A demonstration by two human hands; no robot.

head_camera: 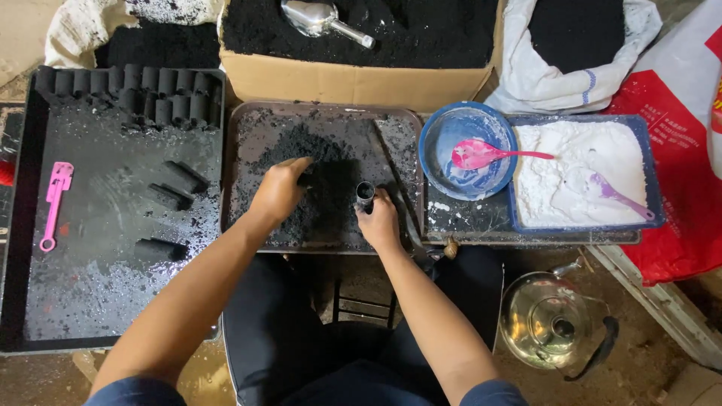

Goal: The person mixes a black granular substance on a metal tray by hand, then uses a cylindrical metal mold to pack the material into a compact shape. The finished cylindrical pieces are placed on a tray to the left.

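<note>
Black powder (316,188) hides left hand's (280,192) fingertips; right hand (378,222) grips tube (365,194).

2 hands: left hand (280,192), right hand (380,223). 1 metal tube (365,194). 3 loose black cylinders (169,197), approx. 2 stacked rows behind. 2 pink spoons (481,154), 1 purple spoon (613,192). 1 blue bowl (440,131), 1 scoop (320,19), 1 kettle (553,323), 1 cardboard box (353,83).

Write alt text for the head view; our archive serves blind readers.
Seen from above, a person's left hand presses into loose black powder on a dark metal tray, while the right hand holds a small upright metal tube. Formed black cylinders lie on a black tray at left; a blue bowl with a pink spoon sits at right.
</note>
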